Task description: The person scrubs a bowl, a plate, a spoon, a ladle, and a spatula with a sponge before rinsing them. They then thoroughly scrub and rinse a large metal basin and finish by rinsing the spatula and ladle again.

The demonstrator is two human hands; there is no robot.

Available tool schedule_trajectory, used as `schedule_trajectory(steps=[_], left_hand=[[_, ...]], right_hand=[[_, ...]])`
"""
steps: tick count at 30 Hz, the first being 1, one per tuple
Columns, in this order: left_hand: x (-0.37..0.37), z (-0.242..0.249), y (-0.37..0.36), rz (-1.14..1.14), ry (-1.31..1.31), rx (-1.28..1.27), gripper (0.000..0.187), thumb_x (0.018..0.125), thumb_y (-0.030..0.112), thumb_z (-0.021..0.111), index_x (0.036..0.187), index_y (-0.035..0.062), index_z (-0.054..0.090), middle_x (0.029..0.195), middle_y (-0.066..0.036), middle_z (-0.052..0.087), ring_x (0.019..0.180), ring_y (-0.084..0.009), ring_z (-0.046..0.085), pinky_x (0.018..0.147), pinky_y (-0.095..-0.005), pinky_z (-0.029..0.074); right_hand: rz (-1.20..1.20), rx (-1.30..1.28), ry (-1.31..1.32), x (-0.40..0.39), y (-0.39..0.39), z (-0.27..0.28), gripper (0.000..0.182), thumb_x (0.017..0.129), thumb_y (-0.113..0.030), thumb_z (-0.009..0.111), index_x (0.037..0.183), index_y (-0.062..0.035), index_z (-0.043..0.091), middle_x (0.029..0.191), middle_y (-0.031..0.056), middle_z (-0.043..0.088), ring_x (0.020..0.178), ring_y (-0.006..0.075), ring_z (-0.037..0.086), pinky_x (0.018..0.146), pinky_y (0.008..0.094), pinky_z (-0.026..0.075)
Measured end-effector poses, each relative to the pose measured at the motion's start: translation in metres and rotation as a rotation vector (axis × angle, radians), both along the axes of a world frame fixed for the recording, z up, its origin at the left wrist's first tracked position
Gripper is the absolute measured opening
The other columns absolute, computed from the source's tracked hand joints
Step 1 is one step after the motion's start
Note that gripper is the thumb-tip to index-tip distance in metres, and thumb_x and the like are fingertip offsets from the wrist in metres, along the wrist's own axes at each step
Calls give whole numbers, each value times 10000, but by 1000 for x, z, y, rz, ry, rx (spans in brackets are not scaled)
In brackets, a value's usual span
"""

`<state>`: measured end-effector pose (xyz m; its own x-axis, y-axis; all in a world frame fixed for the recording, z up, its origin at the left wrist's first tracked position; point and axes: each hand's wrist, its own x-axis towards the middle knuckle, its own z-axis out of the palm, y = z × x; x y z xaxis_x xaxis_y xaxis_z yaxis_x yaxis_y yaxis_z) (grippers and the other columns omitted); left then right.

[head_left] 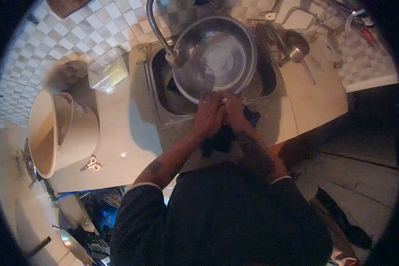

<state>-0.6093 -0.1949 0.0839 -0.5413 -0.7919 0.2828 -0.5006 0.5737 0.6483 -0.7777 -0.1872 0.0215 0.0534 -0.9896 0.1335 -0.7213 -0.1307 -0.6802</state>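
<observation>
A large round metal bowl (249,53) rests over the sink (157,99), with cloudy whitish contents (221,60) at its bottom. At the bowl's near rim my two hands are pressed together. My left hand (209,113) has its fingers bent and close together. Right beside it, my right hand (236,111) is closed, its fingertips meeting the left ones. A small whitish bit shows between the fingertips, too small and covered to name. Dark cloth (219,139) shows beneath my wrists.
A flexible faucet (157,29) hangs over the bowl's left side. Left on the counter stand a clear container (108,71), a large cream bucket (82,128) and scissors (92,164). A metal pot (295,44) sits right of the sink. A pan (73,246) is at lower left.
</observation>
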Motion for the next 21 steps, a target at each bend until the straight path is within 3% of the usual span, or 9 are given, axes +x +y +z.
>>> schedule_trajectory(steps=[3, 4, 7, 9, 12, 14, 17, 20, 21], left_hand=[[10, -5, -24, -228, -55, 197, 464, 900, 250, 475, 1305, 23, 479, 1280, -203, 532, 1196, -401, 468, 1050, -527, 302], [24, -30, -51, -277, -139, 266, 465, 900, 251, 456, 1308, 28, 480, 1273, -191, 546, 1183, -385, 490, 1047, -523, 310], [67, -96, -128, -89, -615, -573, 323, 897, 215, 457, 1155, 67, 582, 1115, -215, 610, 979, -367, 602, 890, -520, 432], [64, -65, -149, 73, -274, -476, 349, 868, 214, 490, 1169, 59, 576, 1102, -207, 615, 970, -363, 606, 861, -523, 446], [35, -74, -145, 284, 139, -379, 382, 823, 225, 538, 1156, 42, 582, 1079, -199, 624, 964, -366, 605, 870, -512, 445], [9, -96, -128, 322, -197, -386, 373, 799, 237, 568, 1104, 25, 608, 1070, -202, 627, 972, -370, 604, 882, -490, 447], [-3, -81, -99, -191, -38, 365, 336, 780, 233, 587, 1005, -10, 644, 1060, -215, 627, 971, -384, 602, 888, -462, 453], [31, -59, -113, -345, -573, -9, 348, 766, 264, 618, 950, -29, 658, 1059, -242, 624, 941, -382, 613, 853, -464, 467], [51, -43, -109, 16, -422, -74, 352, 764, 270, 626, 950, -27, 654, 1009, -231, 638, 915, -370, 622, 826, -457, 476]], right_hand=[[99, -271, 239, -17, 14, 18, 385, 821, -76, 569, 1197, -62, 485, 1023, 185, 565, 928, 385, 555, 855, 494, 423], [-17, -154, -97, -13, 19, 26, 375, 824, -81, 567, 1190, -63, 486, 1015, 166, 563, 925, 358, 558, 839, 485, 438], [-339, 169, -937, 15, 33, 59, 346, 824, -88, 569, 1161, -64, 493, 1000, 116, 557, 919, 287, 560, 798, 450, 474], [-507, 336, -1285, 28, 39, 86, 326, 811, -84, 578, 1128, -61, 504, 1001, 90, 551, 921, 250, 555, 778, 417, 490], [-65, 1, -453, 10, 45, 60, 350, 786, -58, 629, 1117, -59, 515, 1023, 108, 568, 942, 266, 564, 799, 415, 497], [33, 54, -109, -1, 33, 38, 380, 761, -44, 677, 1108, -55, 521, 1029, 119, 579, 960, 275, 568, 810, 413, 503], [-13, 61, 61, -7, 34, 45, 489, 716, -41, 761, 1137, -44, 511, 1107, 146, 576, 974, 256, 589, 838, 399, 498], [-63, -13, -93, -16, 41, 57, 502, 707, -69, 789, 1123, -34, 511, 1047, 157, 595, 952, 284, 612, 826, 407, 514], [-73, -27, -179, -20, 45, 62, 486, 710, -81, 789, 1108, -30, 514, 998, 157, 607, 940, 304, 618, 814, 414, 524]])
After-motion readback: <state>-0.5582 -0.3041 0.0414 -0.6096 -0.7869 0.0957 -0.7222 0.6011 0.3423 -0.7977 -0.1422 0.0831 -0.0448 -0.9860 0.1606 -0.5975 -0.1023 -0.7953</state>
